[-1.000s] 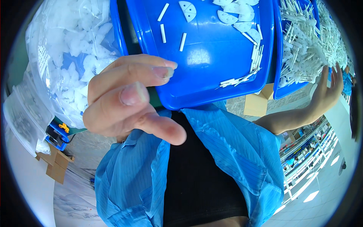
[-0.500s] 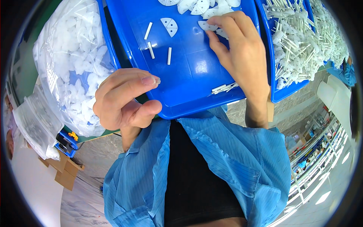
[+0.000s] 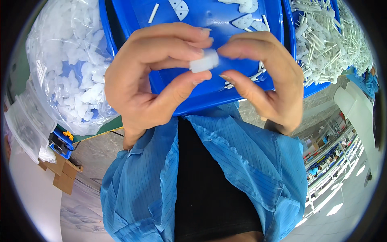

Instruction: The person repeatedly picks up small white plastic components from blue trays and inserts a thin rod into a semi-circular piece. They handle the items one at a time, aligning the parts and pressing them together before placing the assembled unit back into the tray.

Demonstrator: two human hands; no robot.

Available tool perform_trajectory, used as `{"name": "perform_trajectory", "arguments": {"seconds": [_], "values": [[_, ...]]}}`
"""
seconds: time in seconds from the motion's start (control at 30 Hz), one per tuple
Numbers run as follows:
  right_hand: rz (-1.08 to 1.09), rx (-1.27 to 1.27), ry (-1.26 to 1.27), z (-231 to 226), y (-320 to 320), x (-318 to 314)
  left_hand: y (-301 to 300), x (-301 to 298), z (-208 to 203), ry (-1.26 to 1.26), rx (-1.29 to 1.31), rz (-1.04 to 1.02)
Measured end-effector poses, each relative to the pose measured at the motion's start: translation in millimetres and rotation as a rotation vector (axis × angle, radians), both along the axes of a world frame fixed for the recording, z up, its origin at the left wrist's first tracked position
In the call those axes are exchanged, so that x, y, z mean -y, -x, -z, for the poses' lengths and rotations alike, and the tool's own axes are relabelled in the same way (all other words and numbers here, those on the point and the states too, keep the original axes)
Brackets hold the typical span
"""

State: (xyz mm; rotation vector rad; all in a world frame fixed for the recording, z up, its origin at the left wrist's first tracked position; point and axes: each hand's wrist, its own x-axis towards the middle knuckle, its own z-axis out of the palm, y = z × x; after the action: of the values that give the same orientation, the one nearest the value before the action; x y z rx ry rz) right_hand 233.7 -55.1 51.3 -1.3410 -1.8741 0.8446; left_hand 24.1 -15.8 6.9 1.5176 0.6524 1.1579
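Observation:
Above the blue tray [image 3: 189,105], my left hand [image 3: 147,76] pinches a small white plastic piece [image 3: 204,62], blurred, between thumb and fingertips. Just to the right of it, my right hand [image 3: 278,70] is curved with thumb and fingers apart and nothing visible between them. In the tray behind my hands lie a white rod [image 3: 153,13], flat wedge-shaped pieces with small holes [image 3: 179,9] and more white wedge pieces [image 3: 242,21]. Several thin rods [image 3: 258,75] lie near the tray's right front, partly covered by my right hand.
A clear bag of white plastic pieces [image 3: 76,72] sits at left. The right blue bin is heaped with white rods and pieces [image 3: 316,44]. Clear plastic containers [image 3: 30,121], a small blue box [image 3: 60,145] and cardboard [image 3: 64,177] are at lower left.
My right hand has come back from the far wedge pieces toward my left hand. My left hand has moved right and up and now holds the white piece. The view has shifted slightly.

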Motion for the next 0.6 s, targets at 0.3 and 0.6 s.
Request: {"name": "perform_trajectory", "arguments": {"seconds": [0.3,0.6], "values": [[-0.109,0.344,0.142,15,-26,40,-6,-3,9,0.052,-0.201,-0.237],[0.017,0.282,-0.191,66,10,16,-13,-9,15,-0.361,-0.543,-0.432]]}}
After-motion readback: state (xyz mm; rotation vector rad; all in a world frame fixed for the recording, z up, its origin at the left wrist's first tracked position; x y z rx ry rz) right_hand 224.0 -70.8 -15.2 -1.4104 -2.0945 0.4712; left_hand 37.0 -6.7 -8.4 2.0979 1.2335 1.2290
